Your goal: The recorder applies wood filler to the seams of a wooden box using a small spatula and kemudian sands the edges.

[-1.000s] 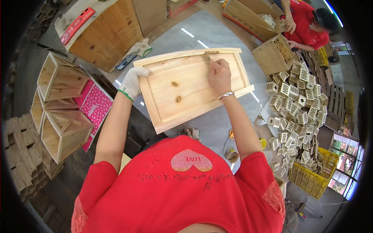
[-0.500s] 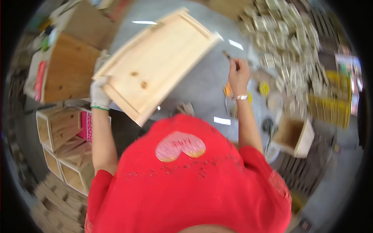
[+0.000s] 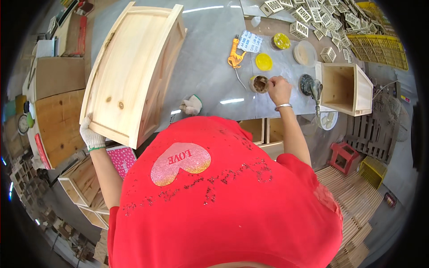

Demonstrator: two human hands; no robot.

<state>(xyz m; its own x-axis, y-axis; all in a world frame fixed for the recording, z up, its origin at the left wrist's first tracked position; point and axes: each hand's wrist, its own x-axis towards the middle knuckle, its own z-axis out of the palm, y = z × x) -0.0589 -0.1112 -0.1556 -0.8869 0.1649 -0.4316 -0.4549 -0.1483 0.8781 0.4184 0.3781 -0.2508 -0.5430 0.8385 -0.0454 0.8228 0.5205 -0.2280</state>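
Observation:
My left hand (image 3: 92, 134), in a white knit glove, grips the lower left corner of a long pale wooden box (image 3: 118, 76) with a raised rim. Two dark knots show on its broad panel, and it rests on the grey table (image 3: 205, 40). The bare right hand (image 3: 279, 90) is closed in a pinch at a small jar of brown paste (image 3: 259, 84). Between its fingers is a thin tool, its tip in the jar; its exact kind is hard to make out. A crumpled white glove (image 3: 191, 105) lies near my chest.
Near the jar lie an orange air blow gun (image 3: 235, 56), a yellow lid (image 3: 263, 61), a yellow-rimmed tub (image 3: 281, 41) and a round clear container (image 3: 305, 54). A power tool (image 3: 311, 87) and an open wooden box (image 3: 344, 89) stand right. Slotted wooden pieces (image 3: 328, 20) are heaped beyond.
My right hand has come down from over the table to the jar, bringing the thin tool. The long wooden box has turned more upright in view and shows its side; the view has swung right.

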